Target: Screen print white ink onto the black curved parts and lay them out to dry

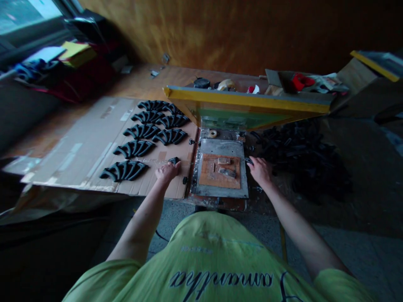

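My left hand [167, 171] rests on the cardboard sheet [94, 138], its fingers closed on a small black piece [174, 160]. My right hand [260, 169] is at the right edge of the metal plate [220, 149], with fingers pinching another small black piece [248, 160]. An orange pad [208, 174] with two small blocks [226, 167] lies on the plate between my hands. Fanned rows of black pieces [143, 131] lie spread on the cardboard to the left.
A yellow-framed printing screen [248, 100] is raised above the plate. A heap of black pieces [302, 155] lies to the right. Tape rolls, tins and clutter [220, 84] sit behind on the wooden table. Dim light throughout.
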Demonstrator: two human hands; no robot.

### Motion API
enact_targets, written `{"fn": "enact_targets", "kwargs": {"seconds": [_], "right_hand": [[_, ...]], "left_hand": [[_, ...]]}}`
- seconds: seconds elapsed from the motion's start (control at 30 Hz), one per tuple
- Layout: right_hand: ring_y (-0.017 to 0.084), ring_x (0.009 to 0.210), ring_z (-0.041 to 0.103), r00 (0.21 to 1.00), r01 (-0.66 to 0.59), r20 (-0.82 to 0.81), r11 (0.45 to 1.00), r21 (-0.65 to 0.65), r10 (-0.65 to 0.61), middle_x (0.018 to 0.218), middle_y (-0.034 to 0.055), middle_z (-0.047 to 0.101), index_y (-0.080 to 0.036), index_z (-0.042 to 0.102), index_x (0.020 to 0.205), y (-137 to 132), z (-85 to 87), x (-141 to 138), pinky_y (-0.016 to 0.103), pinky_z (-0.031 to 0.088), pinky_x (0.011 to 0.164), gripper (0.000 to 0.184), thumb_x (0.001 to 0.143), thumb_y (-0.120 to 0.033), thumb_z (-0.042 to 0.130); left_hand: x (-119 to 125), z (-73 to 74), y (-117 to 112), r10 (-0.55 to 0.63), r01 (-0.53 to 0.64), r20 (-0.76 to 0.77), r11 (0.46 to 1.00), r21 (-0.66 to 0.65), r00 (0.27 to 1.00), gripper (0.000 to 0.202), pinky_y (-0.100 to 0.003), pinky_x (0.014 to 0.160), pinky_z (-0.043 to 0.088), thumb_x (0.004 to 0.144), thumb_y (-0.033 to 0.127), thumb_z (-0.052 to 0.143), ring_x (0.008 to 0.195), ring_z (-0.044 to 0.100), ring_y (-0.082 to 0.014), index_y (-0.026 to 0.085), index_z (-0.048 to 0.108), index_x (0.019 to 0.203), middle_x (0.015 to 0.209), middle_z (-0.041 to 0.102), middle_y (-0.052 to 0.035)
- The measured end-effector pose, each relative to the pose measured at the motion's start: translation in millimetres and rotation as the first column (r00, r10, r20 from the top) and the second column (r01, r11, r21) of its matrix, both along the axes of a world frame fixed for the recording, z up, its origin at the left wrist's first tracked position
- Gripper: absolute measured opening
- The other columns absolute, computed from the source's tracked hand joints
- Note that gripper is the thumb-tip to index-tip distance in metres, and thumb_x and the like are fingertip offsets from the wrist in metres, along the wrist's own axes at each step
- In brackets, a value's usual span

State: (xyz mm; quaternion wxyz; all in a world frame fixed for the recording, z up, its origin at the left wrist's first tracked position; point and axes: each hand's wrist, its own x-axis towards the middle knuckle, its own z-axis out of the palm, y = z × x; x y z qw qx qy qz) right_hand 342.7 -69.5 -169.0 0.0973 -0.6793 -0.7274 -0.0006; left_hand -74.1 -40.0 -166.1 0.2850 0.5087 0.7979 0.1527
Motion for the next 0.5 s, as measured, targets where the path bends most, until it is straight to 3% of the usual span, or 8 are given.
{"fn": "enact_targets", "kwargs": {"seconds": [0.1,0.17,0.2,0.27,0.33,0.4,0.5], "right_hand": [[0.028,0.100,0.056,0.969,-0.248,0.002,0.969,0.007,0.248,0.102,0.0160,0.068,-0.013,0.061,0.130,3,9.1,-67,0.039,0.042,0.087,0.039,0.096,-0.029,0.049],[0.028,0.103,0.055,0.942,-0.334,0.015,0.942,-0.023,0.334,0.102,0.0160,0.068,-0.013,0.058,0.133,1,7.0,-103,0.040,0.041,0.089,0.040,0.096,-0.027,0.050],[0.028,0.104,0.054,0.936,-0.351,0.020,0.935,-0.041,0.352,0.103,0.0163,0.068,-0.013,0.057,0.134,-1,4.1,-117,0.041,0.040,0.090,0.041,0.096,-0.029,0.051],[0.029,0.106,0.054,0.933,-0.357,0.027,0.931,-0.072,0.360,0.109,0.0177,0.066,-0.013,0.054,0.136,-6,-2.8,-135,0.043,0.041,0.091,0.048,0.095,-0.037,0.056],[0.030,0.106,0.054,0.931,-0.360,0.029,0.929,-0.090,0.364,0.113,0.0190,0.064,-0.012,0.052,0.138,-11,-7.4,-141,0.044,0.042,0.091,0.059,0.091,-0.047,0.060],[0.030,0.106,0.055,0.925,-0.378,0.019,0.922,-0.091,0.381,0.113,0.0187,0.065,-0.013,0.056,0.134,-14,-6.2,-132,0.043,0.044,0.090,0.059,0.089,-0.051,0.062],[0.027,0.100,0.059,0.937,-0.346,-0.061,0.938,-0.017,0.345,0.103,0.0148,0.069,-0.015,0.068,0.116,-7,8.0,-92,0.038,0.048,0.087,0.037,0.091,-0.041,0.061]], "left_hand": [[15,32.0,28,-0.064,0.023,0.221,0.983,0.184,0.973,0.056,-0.036,0.072,0.049,0.087,0.064,0.049,0.080,0.067,-0.0286,0.014,0.066,0.104,0.081,0.068,-0.0148],[32,60.6,47,-0.129,0.012,0.358,0.950,0.312,0.925,0.062,-0.028,0.060,0.047,0.092,0.068,0.035,0.061,0.061,-0.0183,0.017,0.064,0.112,0.071,0.064,-0.0068],[42,76.5,55,-0.160,-0.011,0.422,0.927,0.376,0.892,0.065,-0.025,0.056,0.045,0.093,0.070,0.029,0.055,0.057,-0.0144,0.019,0.062,0.117,0.068,0.061,-0.0037],[62,108.9,64,-0.265,-0.119,0.593,0.840,0.529,0.761,0.067,-0.021,0.053,0.043,0.092,0.072,0.026,0.050,0.052,-0.0104,0.021,0.058,0.121,0.064,0.058,-0.0002],[78,136.8,63,-0.374,-0.199,0.685,0.772,0.603,0.625,0.067,-0.020,0.052,0.043,0.092,0.073,0.025,0.049,0.052,-0.0094,0.020,0.059,0.117,0.062,0.055,0.0011],[87,154.3,52,-0.416,-0.209,0.710,0.762,0.613,0.568,0.067,-0.020,0.051,0.044,0.093,0.072,0.024,0.050,0.052,-0.0097,0.019,0.062,0.110,0.059,0.054,0.0008],[82,154.4,22,-0.394,-0.198,0.722,0.787,0.585,0.569,0.067,-0.021,0.050,0.044,0.094,0.070,0.027,0.053,0.055,-0.0111,0.017,0.066,0.102,0.062,0.058,-0.0020]]}}
